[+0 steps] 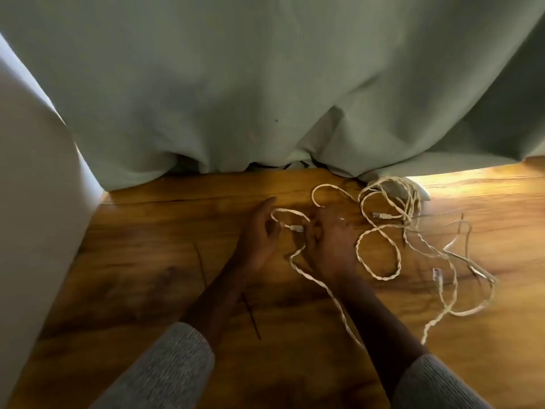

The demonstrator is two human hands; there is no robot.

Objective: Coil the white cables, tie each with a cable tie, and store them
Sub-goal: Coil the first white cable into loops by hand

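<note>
A white braided cable (379, 252) lies in loose loops across the wooden table (147, 231). One end loop passes between my hands, with its connector (295, 228) between them. My left hand (259, 234) curls its fingers on the cable just left of the connector. My right hand (333, 243) pinches the cable at the connector's right side, and the cable trails under my right forearm. More white cable (398, 202) sits tangled at the right, with a thinner cable and plug (436, 274) beside it. Two thin dark cable ties (200, 264) (252, 317) lie left of my forearms.
A grey-green curtain (265, 84) hangs down to the table's far edge. A pale panel (29, 202) bounds the left side. A white object (418, 190) is partly hidden under the curtain behind the tangle.
</note>
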